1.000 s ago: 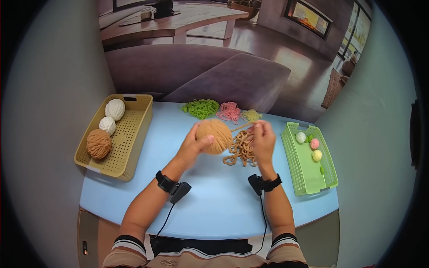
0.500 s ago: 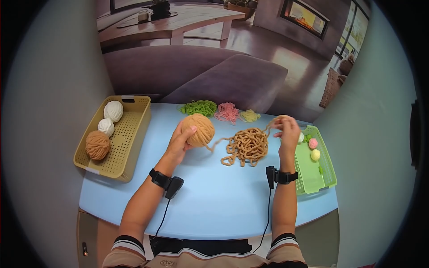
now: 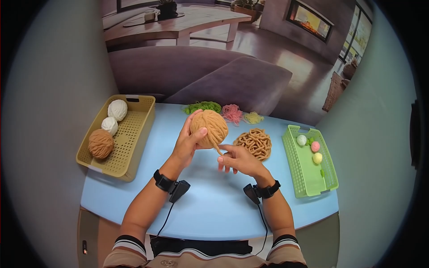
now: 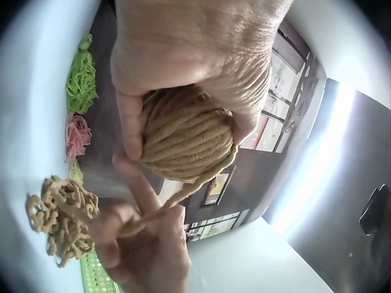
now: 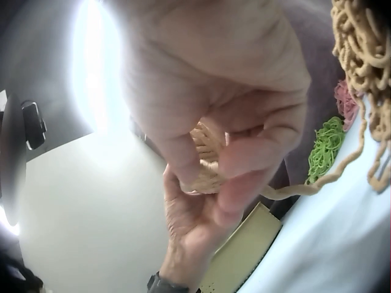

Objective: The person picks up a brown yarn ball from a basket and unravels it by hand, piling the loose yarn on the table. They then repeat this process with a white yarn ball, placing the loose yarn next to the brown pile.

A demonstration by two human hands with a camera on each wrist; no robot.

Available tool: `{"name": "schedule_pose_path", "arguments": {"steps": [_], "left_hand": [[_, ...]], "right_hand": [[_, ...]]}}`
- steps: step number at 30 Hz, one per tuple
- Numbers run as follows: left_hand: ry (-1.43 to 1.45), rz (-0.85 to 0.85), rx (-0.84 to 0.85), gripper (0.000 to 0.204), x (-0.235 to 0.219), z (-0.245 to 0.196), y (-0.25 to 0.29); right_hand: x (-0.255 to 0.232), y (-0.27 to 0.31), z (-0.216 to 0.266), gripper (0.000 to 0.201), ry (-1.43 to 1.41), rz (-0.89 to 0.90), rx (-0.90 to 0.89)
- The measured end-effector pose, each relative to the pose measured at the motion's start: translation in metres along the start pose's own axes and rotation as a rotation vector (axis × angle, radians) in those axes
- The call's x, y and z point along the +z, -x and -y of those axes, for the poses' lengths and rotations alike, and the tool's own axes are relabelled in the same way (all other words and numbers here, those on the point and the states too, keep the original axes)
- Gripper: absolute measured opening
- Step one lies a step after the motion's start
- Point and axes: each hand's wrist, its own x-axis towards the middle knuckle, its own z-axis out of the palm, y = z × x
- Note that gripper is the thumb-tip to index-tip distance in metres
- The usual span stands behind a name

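My left hand (image 3: pixel 184 142) grips a tan ball of thick yarn (image 3: pixel 210 128) above the table, thumb across its near side and fingers round the far side. From the ball's lower edge a strand (image 4: pixel 194 186) runs to my right hand (image 3: pixel 241 160), which pinches it between thumb and fingers just below the ball. The strand continues past that hand, in the right wrist view, towards a loose heap of the same tan yarn (image 3: pixel 254 144) on the table. In the left wrist view the ball (image 4: pixel 186 131) shows parallel wraps, with the right hand (image 4: pixel 146 244) close beneath it.
A tan basket (image 3: pixel 142 134) at left holds two white balls (image 3: pixel 117 110) and a brown ball (image 3: pixel 101 144). A green basket (image 3: pixel 308 176) at right holds several small balls. Loose green (image 3: pixel 203 107), pink (image 3: pixel 232 114) and yellow yarn (image 3: pixel 253 118) lie along the table's back edge.
My right hand swung out to the right with the strand, then came back in and down beside the ball. The left hand shifted left with the ball, then slightly back right.
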Motion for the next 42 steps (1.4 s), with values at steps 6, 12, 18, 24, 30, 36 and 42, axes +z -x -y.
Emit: {"name": "schedule_pose_path", "arguments": {"steps": [6,12,18,24,30,36,42], "left_hand": [[-0.071,0.066,-0.066,0.077,-0.017,0.018,-0.005],[0.012,-0.022,-0.044,0.071,-0.023,0.015,-0.007],[0.021,-0.046,-0.065,0.068,-0.022,0.014,-0.007],[0.024,-0.020,-0.034,0.072,-0.006,0.014,-0.002],[-0.091,-0.041,0.020,0.072,0.000,0.006,-0.001],[-0.096,0.076,-0.063,0.075,-0.009,0.023,-0.001],[-0.038,0.058,-0.109,0.070,-0.008,0.025,0.002]], "right_hand": [[-0.024,0.004,-0.005,0.023,-0.468,-0.429,-0.424],[-0.092,0.017,-0.014,0.021,-0.771,-0.974,-0.629],[-0.136,0.020,-0.073,0.024,0.374,-0.926,-0.096],[-0.046,-0.012,-0.042,0.038,0.258,-0.554,-0.214],[0.021,-0.013,-0.020,0.028,0.174,-0.248,-0.179],[-0.004,0.005,-0.004,0.027,-0.330,-0.408,-0.509],[-0.068,0.018,0.000,0.028,-0.698,-0.881,-0.718]]}}
